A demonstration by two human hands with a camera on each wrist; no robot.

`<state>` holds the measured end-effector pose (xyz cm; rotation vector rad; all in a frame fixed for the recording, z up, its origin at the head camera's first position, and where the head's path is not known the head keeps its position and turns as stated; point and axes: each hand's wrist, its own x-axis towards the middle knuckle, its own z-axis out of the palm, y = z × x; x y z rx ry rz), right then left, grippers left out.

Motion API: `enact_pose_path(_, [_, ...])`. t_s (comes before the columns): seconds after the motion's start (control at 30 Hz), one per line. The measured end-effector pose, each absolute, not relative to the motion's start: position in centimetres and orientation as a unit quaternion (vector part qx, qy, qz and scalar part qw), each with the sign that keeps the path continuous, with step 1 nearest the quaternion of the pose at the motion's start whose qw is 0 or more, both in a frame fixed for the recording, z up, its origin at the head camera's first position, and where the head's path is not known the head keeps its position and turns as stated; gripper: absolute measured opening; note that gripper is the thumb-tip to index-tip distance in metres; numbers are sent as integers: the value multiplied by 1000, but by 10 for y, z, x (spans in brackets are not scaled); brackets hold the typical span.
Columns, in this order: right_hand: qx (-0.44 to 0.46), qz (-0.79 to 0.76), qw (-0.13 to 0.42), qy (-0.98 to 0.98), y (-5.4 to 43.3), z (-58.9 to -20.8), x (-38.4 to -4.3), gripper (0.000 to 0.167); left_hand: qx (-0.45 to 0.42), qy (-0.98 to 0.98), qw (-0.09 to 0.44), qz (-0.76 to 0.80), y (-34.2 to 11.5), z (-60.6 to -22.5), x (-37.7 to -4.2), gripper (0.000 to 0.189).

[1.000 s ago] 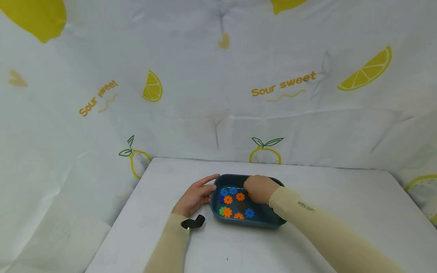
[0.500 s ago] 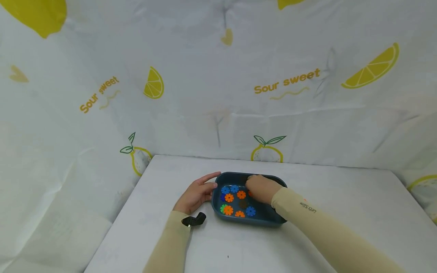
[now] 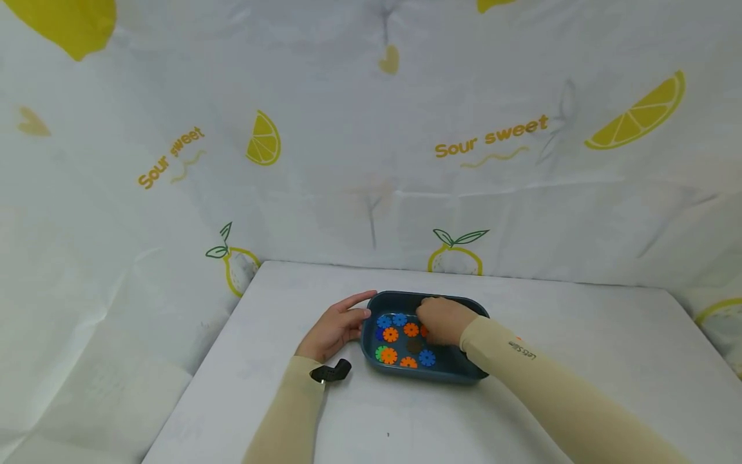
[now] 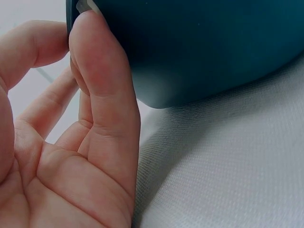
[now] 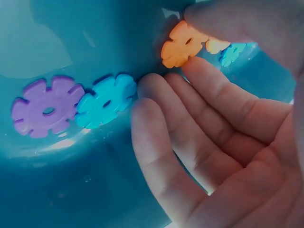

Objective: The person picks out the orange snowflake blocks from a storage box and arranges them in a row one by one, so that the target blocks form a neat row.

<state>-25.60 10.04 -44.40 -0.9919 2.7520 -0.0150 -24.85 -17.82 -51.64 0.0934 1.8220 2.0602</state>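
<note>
A dark teal tray (image 3: pixel 417 372) holds several flat notched discs. My left hand (image 3: pixel 333 332) is at the tray's left end, pinching its wall between thumb and fingers. Inside the tray, my right hand (image 3: pixel 447 321) reaches down near the far wall. Its thumb and index finger pinch an orange notched disc (image 5: pixel 180 47), seen in the right wrist view. Beside the other fingertips lie a blue disc (image 5: pixel 105 102) and a purple disc (image 5: pixel 48 110). From the head camera, the right fingertips are hidden behind the hand.
More orange discs (image 3: pixel 389 356), a blue disc (image 3: pixel 427 357), a green disc (image 3: pixel 380 352) and a brown disc (image 3: pixel 414 345) lie in the tray. A small orange bit (image 3: pixel 518 338) shows beyond the right sleeve. A lemon-print cloth (image 3: pixel 348 161) hangs behind the white table (image 3: pixel 400 425).
The head view has tilted slightly, so everything sits a little higher and to the right. Both hands keep nearly the same places at the tray.
</note>
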Motion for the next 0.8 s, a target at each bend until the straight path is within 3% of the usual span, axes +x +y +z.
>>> enact_pose_path(0.33, [-304,-71,159,937,100,-448,-264,36,35,641,199,741,-178,-517,-250,48])
enact_pose_path(0.5, [-292,-121,170,933,106,-444,-269,31,37,643,197,740,-176,-516,-250,48])
enact_pose_path(0.67, [-317,-153,147,924,113,-440,-273,22,36,646,196,737,-176,-516,-250,49])
enact_pose_path(0.8, [-308,-203,147,918,119,-435,-274,29,35,651,193,733,-177,-518,-250,49])
